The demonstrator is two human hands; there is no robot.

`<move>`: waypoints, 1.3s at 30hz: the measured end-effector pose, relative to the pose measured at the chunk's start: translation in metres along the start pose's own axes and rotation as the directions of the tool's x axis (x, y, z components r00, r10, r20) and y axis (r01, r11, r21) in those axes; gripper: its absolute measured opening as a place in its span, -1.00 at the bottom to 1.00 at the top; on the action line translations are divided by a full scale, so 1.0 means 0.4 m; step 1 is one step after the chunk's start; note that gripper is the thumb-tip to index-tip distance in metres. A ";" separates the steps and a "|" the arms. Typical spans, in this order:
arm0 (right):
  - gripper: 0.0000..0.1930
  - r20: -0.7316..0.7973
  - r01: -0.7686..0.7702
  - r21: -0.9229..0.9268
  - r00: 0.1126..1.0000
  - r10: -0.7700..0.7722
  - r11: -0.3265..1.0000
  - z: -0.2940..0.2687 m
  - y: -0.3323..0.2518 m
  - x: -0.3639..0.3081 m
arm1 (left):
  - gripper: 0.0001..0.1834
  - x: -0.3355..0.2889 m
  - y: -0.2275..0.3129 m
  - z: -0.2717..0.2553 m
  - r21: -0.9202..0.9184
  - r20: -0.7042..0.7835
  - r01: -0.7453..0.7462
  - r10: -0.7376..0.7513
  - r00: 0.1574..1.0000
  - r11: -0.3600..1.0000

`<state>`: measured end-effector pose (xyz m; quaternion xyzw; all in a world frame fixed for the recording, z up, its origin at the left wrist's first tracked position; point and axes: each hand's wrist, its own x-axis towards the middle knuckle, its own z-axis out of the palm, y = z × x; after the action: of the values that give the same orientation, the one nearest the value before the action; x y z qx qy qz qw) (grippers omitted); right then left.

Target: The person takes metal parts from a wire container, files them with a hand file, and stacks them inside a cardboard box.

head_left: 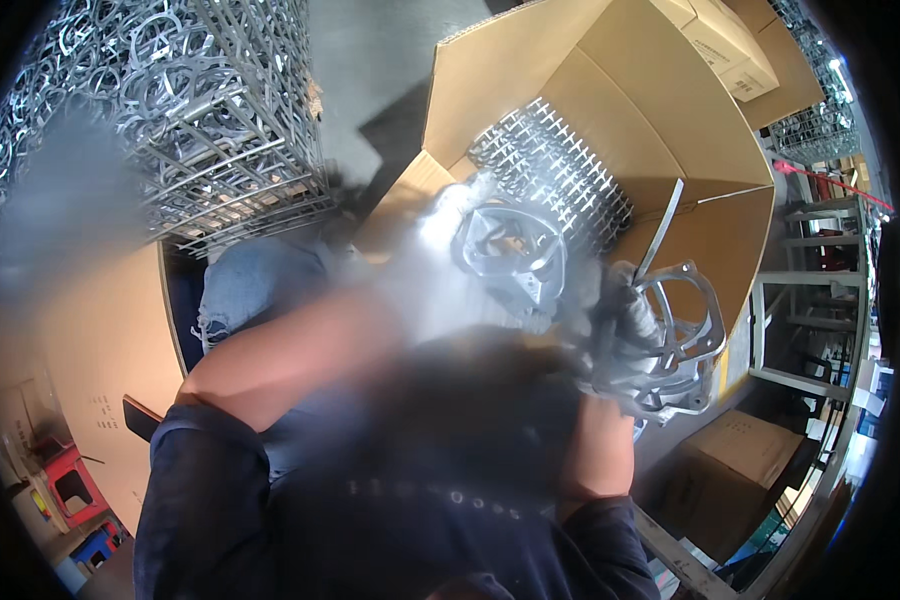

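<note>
My left hand, in a pale glove and blurred, holds a silver open-framed metal casting with rounded openings, at the near edge of a large open cardboard box. To its right, my gloved right hand is closed round a thin flat metal strip that points up; its lower end is hidden in the fingers. A second metal casting with a curved frame is at this hand too, hanging to its right side. Inside the box stand rows of metal parts.
A wire cage heaped with similar castings stands at the far left. Closed cartons lie behind the box. A metal rack and a brown carton are on the right. A red stool stands lower left. Hazy smears hide parts of the view.
</note>
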<state>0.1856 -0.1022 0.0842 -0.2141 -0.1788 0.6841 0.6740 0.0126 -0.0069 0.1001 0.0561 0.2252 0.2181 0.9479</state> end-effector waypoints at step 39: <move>-0.82 0.152 -0.138 -0.002 0.979 0.136 0.990 -0.002 0.000 -0.015 | -0.21 -0.027 0.022 -0.029 -0.156 0.197 -0.044 0.075 0.978 0.987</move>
<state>0.1860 -0.1082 0.0840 -0.1706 -0.2114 0.7439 0.6106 -0.0046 -0.0038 0.0956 0.0130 0.1089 0.2560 0.9604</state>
